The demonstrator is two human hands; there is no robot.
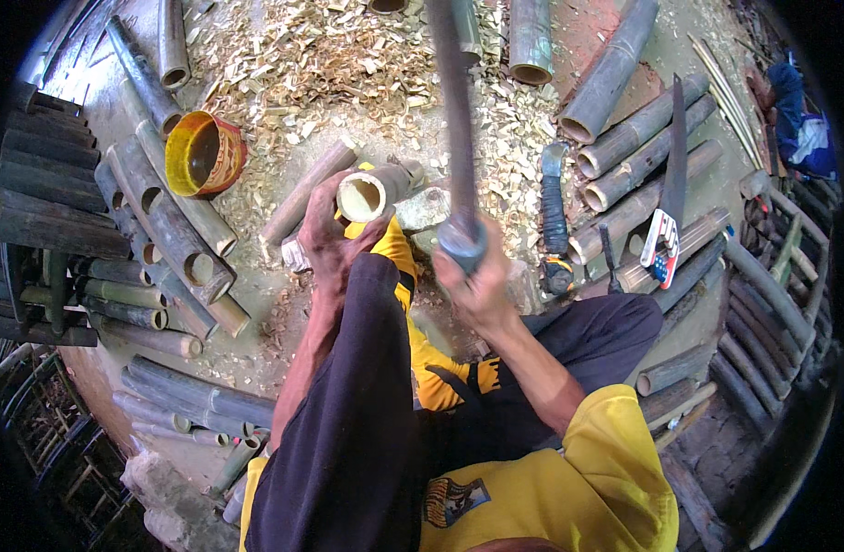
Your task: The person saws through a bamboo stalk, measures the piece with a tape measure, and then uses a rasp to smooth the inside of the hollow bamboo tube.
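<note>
1. Just past the raised knee [374, 271], a short bamboo tube [396, 182] sits in the left hand [326, 221], fingers wrapped around it, hollow end facing back at the wearer.
2. Right hand [480, 281] is curled tight around the handle of a long-bladed tool [454, 120], kinda motion-blurred, blade pointing away, just right of the tube.
3. Pale stone block [422, 211] right beside the tube, can't tell if they touch. Another bamboo piece [304, 195] lies on the floor [254, 299] to the left.
4. Wood chips [293, 74] everywhere further out, plus a yellow-and-red bucket [231, 164] off left.
5. Over on the right, a saw [677, 152] lies across some bamboo lengths [629, 136].
</note>
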